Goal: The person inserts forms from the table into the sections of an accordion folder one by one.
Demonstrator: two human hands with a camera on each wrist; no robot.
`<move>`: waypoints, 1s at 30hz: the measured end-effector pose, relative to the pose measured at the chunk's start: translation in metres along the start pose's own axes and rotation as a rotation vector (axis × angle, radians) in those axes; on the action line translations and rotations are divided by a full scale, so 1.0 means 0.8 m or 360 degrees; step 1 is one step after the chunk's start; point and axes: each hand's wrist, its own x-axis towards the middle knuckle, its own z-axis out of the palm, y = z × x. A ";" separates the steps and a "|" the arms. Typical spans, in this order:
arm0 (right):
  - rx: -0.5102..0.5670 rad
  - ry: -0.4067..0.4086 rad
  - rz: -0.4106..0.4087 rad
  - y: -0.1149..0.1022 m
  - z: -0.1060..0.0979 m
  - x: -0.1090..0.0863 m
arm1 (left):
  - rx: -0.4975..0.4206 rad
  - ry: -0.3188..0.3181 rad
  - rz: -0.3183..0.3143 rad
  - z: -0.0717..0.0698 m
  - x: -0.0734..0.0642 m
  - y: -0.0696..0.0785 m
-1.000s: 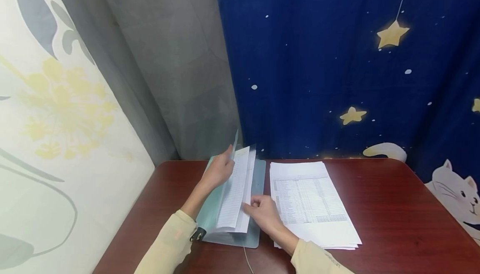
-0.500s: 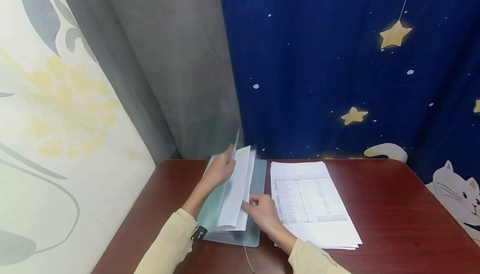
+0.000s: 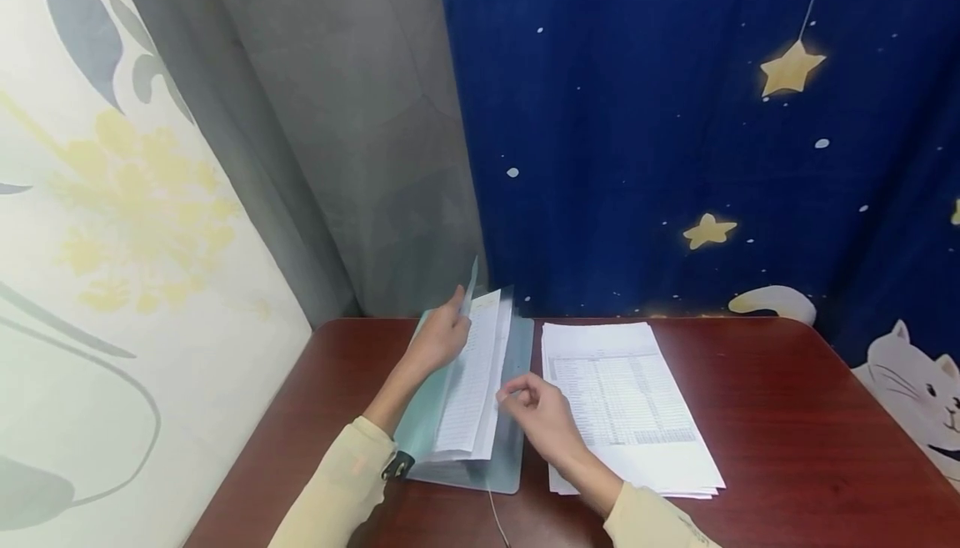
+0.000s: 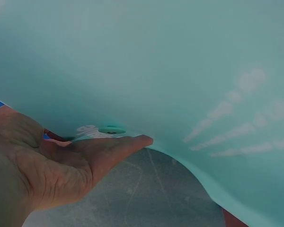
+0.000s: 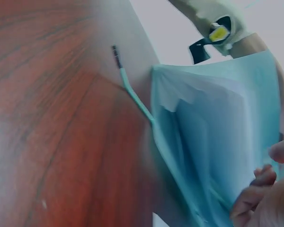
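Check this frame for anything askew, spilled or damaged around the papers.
Only slightly: the paper stack right of the folder isn't squared up; its layers stick out unevenly along the near edge. No spill or tear shows.

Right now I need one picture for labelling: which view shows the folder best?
The head view: it takes in most of the folder, partly behind the left hand. The left wrist view shows mainly cover, close up; the right wrist view, the parted end, blurred.

The red-brown table carries a pale-green folder left — printed paper stack right, thin cord near.
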 end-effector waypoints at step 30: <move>-0.0626 0.0144 0.0004 -0.027 -0.174 -0.066 | -0.0003 -0.0055 -0.0030 -0.004 0.002 -0.004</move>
